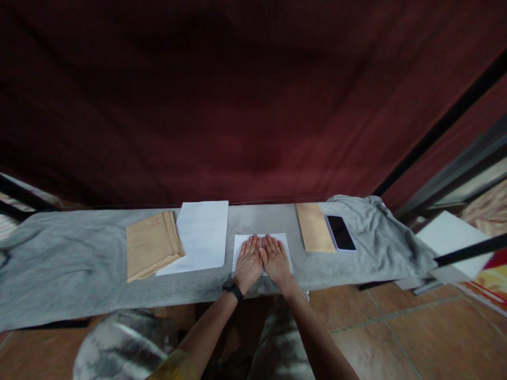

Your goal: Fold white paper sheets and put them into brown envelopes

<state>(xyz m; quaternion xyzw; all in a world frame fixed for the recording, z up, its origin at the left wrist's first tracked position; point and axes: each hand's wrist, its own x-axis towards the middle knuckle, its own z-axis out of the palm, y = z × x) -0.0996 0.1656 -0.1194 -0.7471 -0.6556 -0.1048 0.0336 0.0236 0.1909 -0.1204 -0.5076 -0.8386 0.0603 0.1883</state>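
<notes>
A white sheet of paper lies crosswise on the grey cloth, partly hidden under both my hands. My left hand rests flat on its left half, fingers stretched out and pointing away from me. Beside it, my right hand presses flat on the right half, and the thumbs meet near the middle. Neither hand grips anything. Left of them is a stack of larger white paper, its left edge covered by a pile of brown envelopes. To the right lies a single brown envelope.
A phone with a dark screen lies right of the single envelope. The grey cloth covers a long narrow table and bunches at its right end. A dark red curtain hangs behind. Black metal bars slant on the right, above a tiled floor.
</notes>
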